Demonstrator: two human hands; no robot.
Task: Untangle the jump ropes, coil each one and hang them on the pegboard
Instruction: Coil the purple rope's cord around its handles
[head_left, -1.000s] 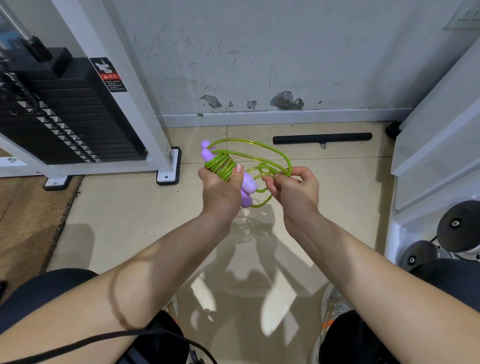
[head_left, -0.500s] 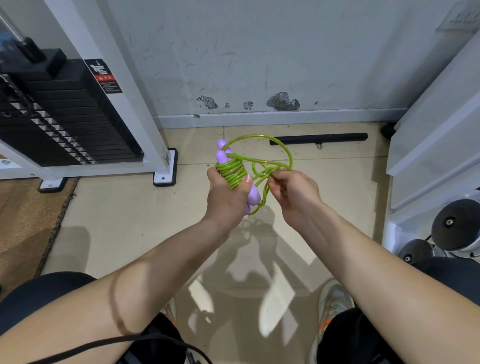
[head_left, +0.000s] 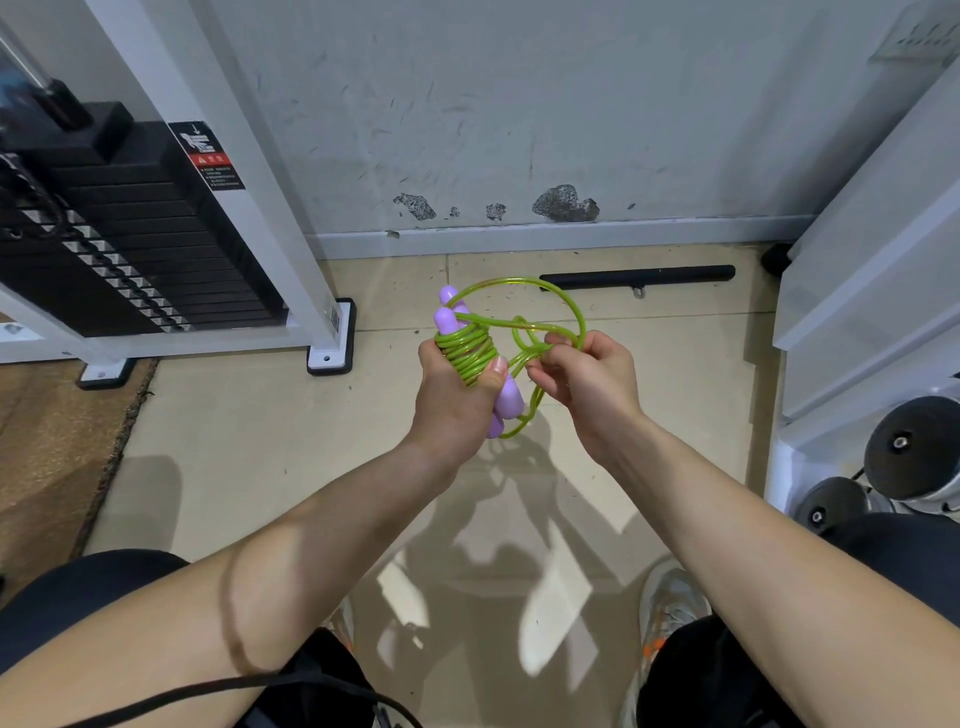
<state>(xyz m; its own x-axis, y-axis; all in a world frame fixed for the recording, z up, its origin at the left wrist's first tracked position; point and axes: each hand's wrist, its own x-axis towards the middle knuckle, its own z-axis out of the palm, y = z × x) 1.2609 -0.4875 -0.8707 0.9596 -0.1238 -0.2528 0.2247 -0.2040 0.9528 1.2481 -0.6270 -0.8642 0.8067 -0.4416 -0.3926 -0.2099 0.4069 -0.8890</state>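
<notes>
While the left grip (head_left: 457, 395) is closed round the two purple handles (head_left: 506, 402) of a green jump rope (head_left: 465, 348), its thumb presses down on the tight coils wound about those handles. The handles stick out above and below the fist, side by side. Just beside it, the right grip (head_left: 587, 384) pinches a slack strand of the same rope between curled fingers and thumb. From there, loose loops arc up and over between the two grips, and another loop hangs below the lower handle ends. The whole bundle is held in the air above a pale tiled floor (head_left: 260, 441).

Farther off, a black bar (head_left: 639, 275) lies on the tiles near the scuffed wall (head_left: 519, 104). A black weight stack (head_left: 130, 249) in a white frame (head_left: 223, 156) stands at the left, next to a brown mat (head_left: 52, 441). Dark round dumbbell ends (head_left: 914, 447) show at the right edge. A grey shoe (head_left: 670, 603) shows below the right forearm.
</notes>
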